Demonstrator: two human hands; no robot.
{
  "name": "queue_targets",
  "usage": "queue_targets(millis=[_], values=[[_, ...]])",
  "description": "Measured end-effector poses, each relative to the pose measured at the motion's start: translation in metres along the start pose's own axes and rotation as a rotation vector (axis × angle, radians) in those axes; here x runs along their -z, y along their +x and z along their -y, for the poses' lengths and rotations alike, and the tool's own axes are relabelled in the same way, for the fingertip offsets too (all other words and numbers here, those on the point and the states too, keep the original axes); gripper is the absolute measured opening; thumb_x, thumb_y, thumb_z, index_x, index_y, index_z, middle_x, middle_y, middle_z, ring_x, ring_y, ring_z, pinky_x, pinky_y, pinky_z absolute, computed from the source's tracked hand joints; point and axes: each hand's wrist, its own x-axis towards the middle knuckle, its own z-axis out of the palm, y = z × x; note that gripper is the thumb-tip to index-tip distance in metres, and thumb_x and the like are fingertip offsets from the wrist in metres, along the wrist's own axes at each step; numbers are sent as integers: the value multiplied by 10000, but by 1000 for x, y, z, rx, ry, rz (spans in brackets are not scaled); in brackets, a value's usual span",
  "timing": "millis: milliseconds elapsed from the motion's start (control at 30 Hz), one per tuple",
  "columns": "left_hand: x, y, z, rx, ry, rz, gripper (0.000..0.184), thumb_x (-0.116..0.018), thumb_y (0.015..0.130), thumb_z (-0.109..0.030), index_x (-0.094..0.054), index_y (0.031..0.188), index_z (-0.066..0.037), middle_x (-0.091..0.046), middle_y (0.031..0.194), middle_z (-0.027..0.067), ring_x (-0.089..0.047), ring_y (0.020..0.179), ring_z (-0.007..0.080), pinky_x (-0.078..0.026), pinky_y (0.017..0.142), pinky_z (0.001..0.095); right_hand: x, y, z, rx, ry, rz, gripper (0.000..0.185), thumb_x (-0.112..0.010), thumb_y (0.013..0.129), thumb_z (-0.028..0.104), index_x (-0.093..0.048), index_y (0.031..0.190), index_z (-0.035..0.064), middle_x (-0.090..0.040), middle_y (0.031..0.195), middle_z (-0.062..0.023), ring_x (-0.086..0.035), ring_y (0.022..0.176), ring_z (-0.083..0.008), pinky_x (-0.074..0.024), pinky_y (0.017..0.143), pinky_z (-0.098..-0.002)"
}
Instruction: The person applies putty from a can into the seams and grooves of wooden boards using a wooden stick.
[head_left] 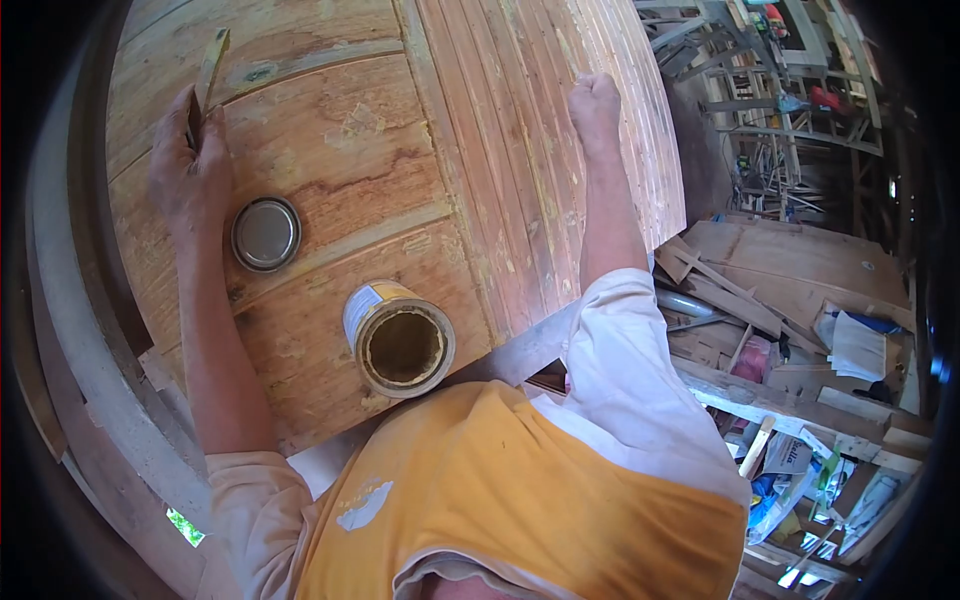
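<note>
My left hand (190,165) is closed around a flat, narrow strip (212,68) that sticks up past the fingers, over the left part of a wooden panel (340,150). Below that hand lies a round metal lid (266,234). An open can (398,340) with a yellowish inside stands on the panel near my body. My right hand (596,108) is closed in a fist above the grooved slats (520,130) on the panel's right side; whatever it holds, if anything, is hidden.
Wood scraps (735,300) and a large board (800,265) lie to the right, beyond the panel's edge. Bags and other clutter (790,455) sit at the lower right. A curved pale beam (75,290) runs along the left side.
</note>
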Motion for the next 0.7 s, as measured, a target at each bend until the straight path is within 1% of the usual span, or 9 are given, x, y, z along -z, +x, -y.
queue_targets(millis=[100, 200, 300, 400, 500, 600, 700], values=[[-1, 0, -2, -2, 23, 2, 412, -694, 993, -195, -638, 1368, -34, -701, 1108, 63, -643, 988, 127, -494, 891, 270, -8, 6, 4, 107, -153, 26, 259, -587, 930, 184, -657, 975, -61, -718, 863, -267, -731, 858, -396, -561, 810, -468], [-4, 1, 8, 0, -8, -7, 405, -698, 970, -219, -663, 1349, -82, -718, 1188, 116, -689, 1075, 219, -515, 934, 335, -18, 17, -1, 90, -302, 93, 273, -598, 934, 211, -658, 981, -51, -716, 854, -261, -735, 854, -386, -563, 806, -475], [-5, 1, 10, 22, -22, 1, 407, -700, 969, -225, -664, 1349, -86, -717, 1196, 116, -689, 1083, 219, -512, 944, 333, -24, 18, 5, 79, -357, 17, 277, -630, 924, 230, -663, 901, -44, -714, 828, -250, -740, 832, -372, -558, 771, -478], [-3, 1, 4, 102, -45, 37, 409, -701, 969, -228, -663, 1351, -87, -715, 1206, 117, -688, 1094, 221, -511, 950, 336, -12, 13, 23, 5, -216, 87, 287, -669, 904, 233, -652, 801, -34, -712, 800, -232, -739, 814, -361, -547, 735, -475], [-3, 1, 5, 74, -50, 24, 409, -700, 970, -227, -662, 1352, -88, -713, 1214, 118, -686, 1094, 215, -510, 948, 334, -10, 17, 16, -22, -237, 90, 310, -700, 885, 234, -634, 732, -27, -705, 769, -219, -738, 789, -340, -535, 702, -475], [-3, 1, 7, 30, -23, 6, 412, -702, 969, -229, -660, 1355, -90, -711, 1220, 120, -687, 1082, 206, -514, 940, 330, -7, 18, 11, 28, -279, 83, 286, -715, 878, 246, -652, 802, -23, -711, 781, -206, -736, 793, -343, -542, 720, -470], [-2, 2, 8, -14, 3, 7, 413, -701, 970, -229, -659, 1358, -95, -708, 1232, 123, -687, 1086, 212, -514, 943, 333, -2, 10, 24, -6, -378, 61, 285, -709, 892, 249, -653, 906, -29, -722, 848, -207, -733, 827, -360, -550, 752, -478]])
